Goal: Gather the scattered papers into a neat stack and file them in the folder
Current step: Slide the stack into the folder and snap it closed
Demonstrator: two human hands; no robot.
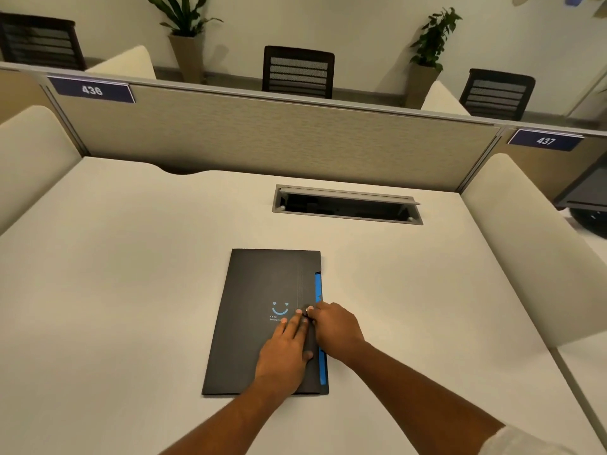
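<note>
A black folder [256,290] with a blue smiley print lies shut on the desk, a blue strip [318,284] showing along its right edge. No loose papers are visible; any inside the folder are hidden. My left hand [285,346] lies flat on the cover, fingers spread. My right hand [333,326] rests at the folder's right edge, its fingertips pinched at the cover's flap beside the left fingertips.
The white desk [115,274] has a cable hatch [346,205] behind the folder. A beige partition [262,136] closes the far side, and curved white dividers [525,251] stand at both sides. Chairs and potted plants lie beyond.
</note>
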